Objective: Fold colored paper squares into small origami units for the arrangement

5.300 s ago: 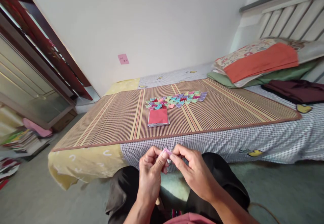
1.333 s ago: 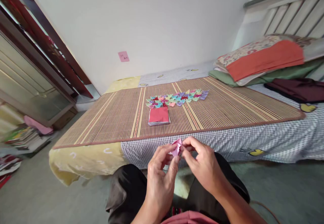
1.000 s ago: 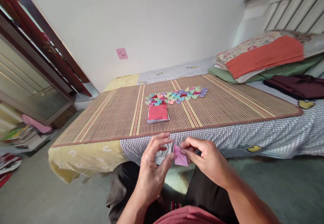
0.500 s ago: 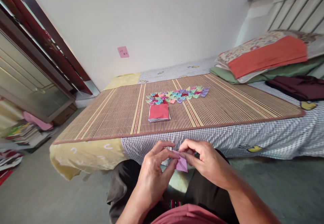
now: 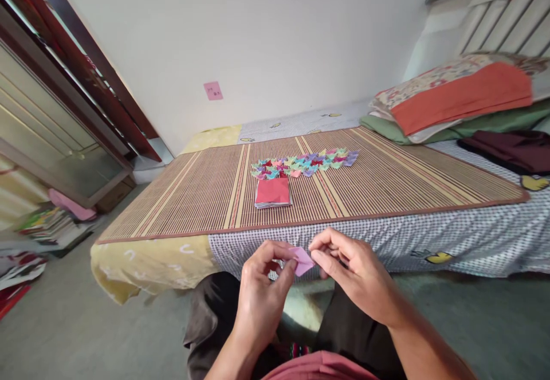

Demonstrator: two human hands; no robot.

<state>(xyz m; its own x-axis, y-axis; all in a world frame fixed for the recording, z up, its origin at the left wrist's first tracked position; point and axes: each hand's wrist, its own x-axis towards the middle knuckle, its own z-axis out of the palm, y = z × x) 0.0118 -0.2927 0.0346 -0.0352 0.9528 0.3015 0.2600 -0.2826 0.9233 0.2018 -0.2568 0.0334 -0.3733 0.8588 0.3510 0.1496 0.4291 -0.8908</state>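
A small folded piece of pink-purple paper point(image 5: 303, 262) is held above my lap, in front of the bed's edge. My left hand point(image 5: 264, 285) pinches its left side between thumb and fingers. The fingers of my right hand point(image 5: 354, 274) are pressed together at the paper's right corner. On the striped mat beyond lies a stack of square paper point(image 5: 273, 191) with a red sheet on top. Right behind the stack, many small folded paper pieces point(image 5: 315, 162) in mixed colours stand in rows.
The striped mat point(image 5: 206, 196) covers much of the bed. Folded bedding point(image 5: 464, 99) and dark cloth point(image 5: 507, 149) lie at the right. A pink note point(image 5: 213, 90) is on the wall. Books point(image 5: 45, 225) are stacked on the left, near a cabinet point(image 5: 55, 116).
The pink-purple paper has turned and risen slightly between my hands. My right fingers have shifted to its right corner, and my left fingers have drawn back to its left side.
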